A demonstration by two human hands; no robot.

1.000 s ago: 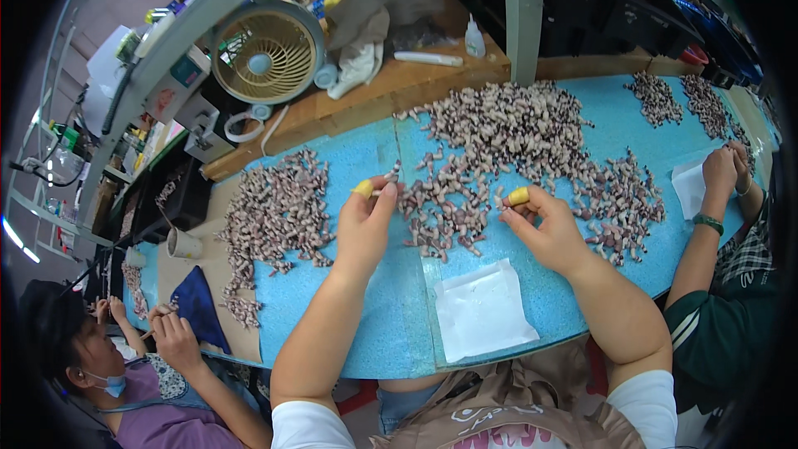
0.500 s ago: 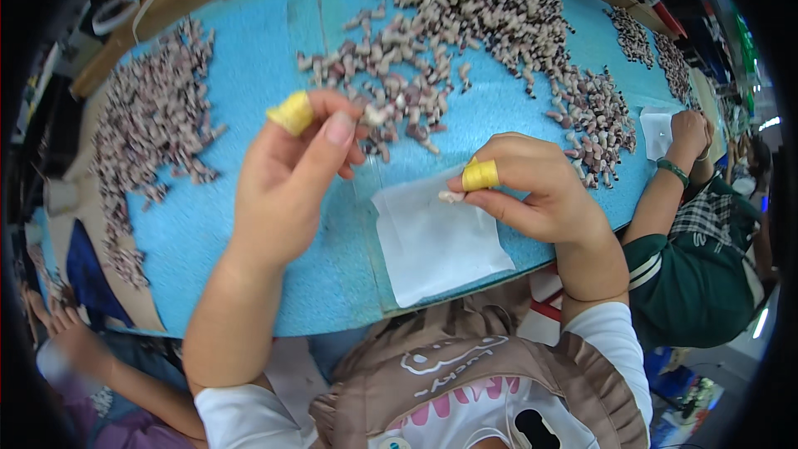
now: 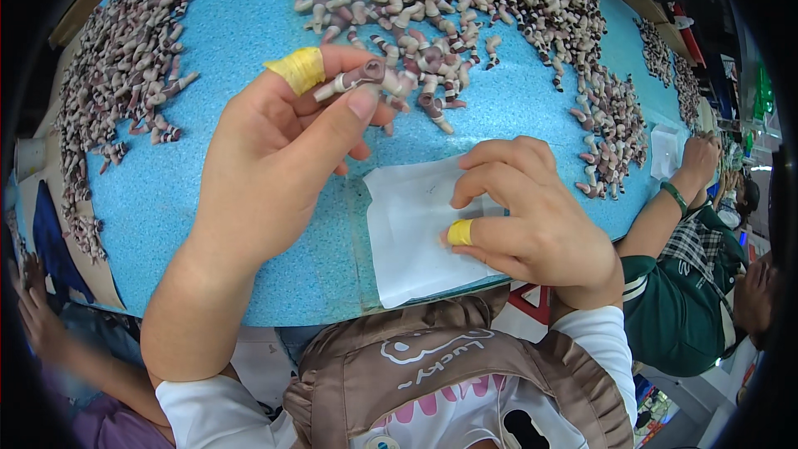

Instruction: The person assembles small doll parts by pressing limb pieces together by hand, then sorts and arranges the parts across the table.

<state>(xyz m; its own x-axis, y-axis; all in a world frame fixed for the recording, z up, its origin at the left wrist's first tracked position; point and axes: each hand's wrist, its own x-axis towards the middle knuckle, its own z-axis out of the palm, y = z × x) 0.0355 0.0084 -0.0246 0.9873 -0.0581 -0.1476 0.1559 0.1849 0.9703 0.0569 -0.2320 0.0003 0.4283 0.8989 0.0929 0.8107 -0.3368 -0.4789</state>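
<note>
My left hand [image 3: 278, 145], with yellow tape round one finger, is closed above the blue table [image 3: 274, 274]. Thumb and forefinger pinch a small tube-shaped piece [image 3: 353, 77], cream and purple-brown, with a hole in its near end. Just behind it lies a loose spread of similar pieces [image 3: 432, 62]. My right hand [image 3: 540, 220] reaches over a white paper sheet [image 3: 407, 258] near the table's front edge. Its fingers are apart and bent, and the yellow-taped finger touches the paper. No piece shows in it, though the palm is hidden.
A large heap of pieces [image 3: 540, 0] covers the far middle, trailing into a smaller pile [image 3: 611, 125] on the right. Another pile [image 3: 125, 58] lies at the left. A person in a green top [image 3: 682, 308] works at the right; another person's arm [image 3: 91, 366] shows at lower left.
The small cream piece in my right hand is gone from sight, and that hand's fingers have spread over the paper. My left hand now shows a pinched piece clearly. The view has shifted closer.
</note>
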